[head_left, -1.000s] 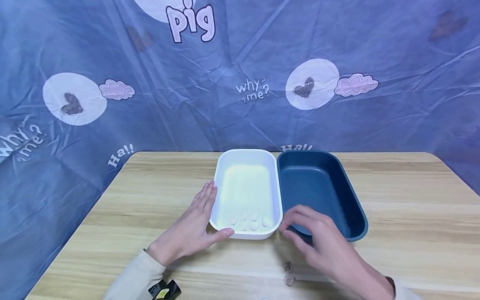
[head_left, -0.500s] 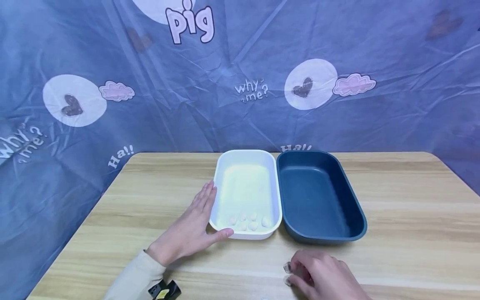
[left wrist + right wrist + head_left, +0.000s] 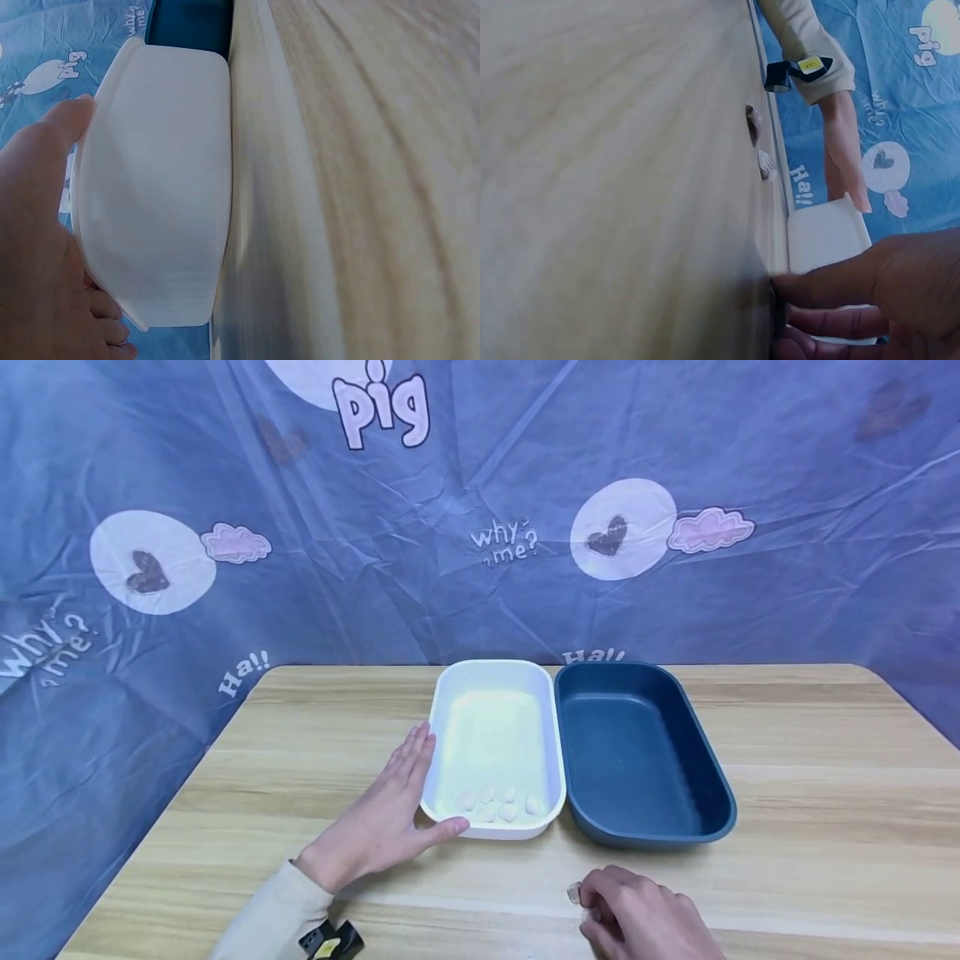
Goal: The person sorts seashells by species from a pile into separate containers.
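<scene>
- One shell (image 3: 592, 914) sits between the thumb and forefinger of my right hand (image 3: 645, 918), at the lower right of centre in the head view.
- Those fingers are curled and pinch it; they cover so much of the piece that I can't say how firm my hold is.
- A second ago this hand was higher in the frame, by the right edge of the white tray (image 3: 495, 735), and two shells lay uncovered below it. Now it is down among them, and the lower one has ended up between my fingertips.
- Its neighbour, a loose shell (image 3: 574, 893), lies on the table (image 3: 825, 777) just left of my forefinger.
- My left hand (image 3: 382, 822) hasn't shifted: fingers straight along the tray's left side, thumb over its front rim.
- Several pale shells (image 3: 507, 812) lie inside at the tray's near end, centre of the frame, as they did then.
- A dark blue tray (image 3: 637, 760) stands beside it on the right.
- So I judge the work is at a pick-up, with both nearby shells outside the trays.
</scene>
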A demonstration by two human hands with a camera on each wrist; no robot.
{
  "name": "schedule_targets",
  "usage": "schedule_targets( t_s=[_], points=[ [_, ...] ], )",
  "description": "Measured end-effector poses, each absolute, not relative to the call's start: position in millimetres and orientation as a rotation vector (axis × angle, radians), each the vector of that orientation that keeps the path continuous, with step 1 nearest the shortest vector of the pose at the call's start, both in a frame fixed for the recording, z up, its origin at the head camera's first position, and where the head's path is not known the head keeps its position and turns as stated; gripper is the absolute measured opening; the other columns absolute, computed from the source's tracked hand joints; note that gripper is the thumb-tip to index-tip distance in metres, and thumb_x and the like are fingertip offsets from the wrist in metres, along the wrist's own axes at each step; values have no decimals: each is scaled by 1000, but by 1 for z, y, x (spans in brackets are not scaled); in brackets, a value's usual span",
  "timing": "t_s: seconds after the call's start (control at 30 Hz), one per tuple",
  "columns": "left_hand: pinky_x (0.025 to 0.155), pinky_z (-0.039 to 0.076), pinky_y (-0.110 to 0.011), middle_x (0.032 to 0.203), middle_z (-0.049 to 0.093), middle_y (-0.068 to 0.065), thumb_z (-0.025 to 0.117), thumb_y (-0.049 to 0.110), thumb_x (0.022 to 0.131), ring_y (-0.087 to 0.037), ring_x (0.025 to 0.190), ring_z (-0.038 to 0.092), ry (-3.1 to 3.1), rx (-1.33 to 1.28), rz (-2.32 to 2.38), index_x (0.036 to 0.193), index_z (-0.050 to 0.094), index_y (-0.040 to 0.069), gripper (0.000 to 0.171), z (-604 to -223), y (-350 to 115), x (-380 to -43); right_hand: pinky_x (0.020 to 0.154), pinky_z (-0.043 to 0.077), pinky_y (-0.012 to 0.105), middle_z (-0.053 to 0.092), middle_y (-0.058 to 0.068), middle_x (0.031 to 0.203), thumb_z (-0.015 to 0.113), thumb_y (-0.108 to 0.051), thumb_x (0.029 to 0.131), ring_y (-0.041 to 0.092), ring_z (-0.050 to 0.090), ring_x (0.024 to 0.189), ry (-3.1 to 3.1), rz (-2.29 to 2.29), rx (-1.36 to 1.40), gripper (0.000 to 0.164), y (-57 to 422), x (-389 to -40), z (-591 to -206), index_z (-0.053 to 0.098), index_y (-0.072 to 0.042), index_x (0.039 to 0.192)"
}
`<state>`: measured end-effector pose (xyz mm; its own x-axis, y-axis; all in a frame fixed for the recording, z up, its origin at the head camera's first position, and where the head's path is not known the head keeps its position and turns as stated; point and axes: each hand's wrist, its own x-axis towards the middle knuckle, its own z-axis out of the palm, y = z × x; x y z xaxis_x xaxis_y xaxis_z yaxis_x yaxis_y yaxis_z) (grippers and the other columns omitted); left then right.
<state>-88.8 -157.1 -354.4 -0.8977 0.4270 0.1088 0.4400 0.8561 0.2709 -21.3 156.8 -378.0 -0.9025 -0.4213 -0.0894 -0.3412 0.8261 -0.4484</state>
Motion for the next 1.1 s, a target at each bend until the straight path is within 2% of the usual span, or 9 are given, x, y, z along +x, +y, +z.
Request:
schedule_targets(
  t_s=[0.13, 0.3, 0.43, 0.63, 0.8, 0.97, 1.1],
  points=[
    [118, 11, -39, 160, -5, -14, 38, 78, 85, -25, 148, 0, -2989, -694, -458, 152, 5, -2, 110, -353, -157, -89, 48, 34, 22, 44, -20, 73, 80, -29, 76, -5, 41, 63, 2740, -683, -601, 22, 161, -25, -375, 59, -31, 83],
    [118, 11, -40, 160, -5, -14, 38, 78, 85, -25, 148, -1, -2991, -692, -459, 152, 5, -3, 110, -353, -156, -88, 48, 33, 24, 42, -18, 69, 79, -32, 76, -3, 40, 60, 2780, -611, -508, 21, 160, -24, -372, 57, -32, 78],
    [118, 11, -40, 160, -5, -15, 37, 79, 85, -26, 148, 0, -2993, -689, -458, 152, 6, -3, 110, -352, -156, -89, 48, 33, 22, 41, -21, 72, 77, -25, 78, -4, 39, 62, 2839, -603, -626, 21, 162, -23, -372, 57, -32, 79],
    [118, 12, -41, 159, -5, -15, 37, 79, 85, -27, 148, 1, -2993, -693, -453, 152, 7, -4, 110, -352, -156, -88, 48, 35, 20, 52, -24, 82, 76, -9, 77, -6, 41, 64, 2772, -731, -807, 26, 165, -25, -372, 64, -31, 86],
    [118, 12, -40, 160, -6, -14, 38, 78, 85, -25, 148, 0, -2992, -696, -468, 152, 5, -3, 110, -353, -156, -88, 50, 37, 20, 49, -23, 78, 78, -12, 77, -5, 43, 65, 2713, -765, -750, 24, 169, -28, -371, 69, -29, 92],
    [118, 12, -40, 160, -5, -13, 39, 78, 85, -23, 147, -2, -2992, -692, -482, 153, 4, -1, 110, -354, -157, -88, 55, 44, 20, 60, -23, 91, 76, -11, 78, -7, 48, 72, 2711, -796, -775, 24, 171, -30, -371, 69, -32, 87],
    [118, 12, -39, 161, -2, -15, 39, 78, 85, -22, 147, -2, -2990, -690, -482, 153, 5, -2, 110, -354, -156, -88, 56, 45, 19, 63, -22, 96, 76, -14, 80, -8, 48, 73, 2687, -852, -791, 20, 172, -30, -372, 69, -31, 88]
  ],
)
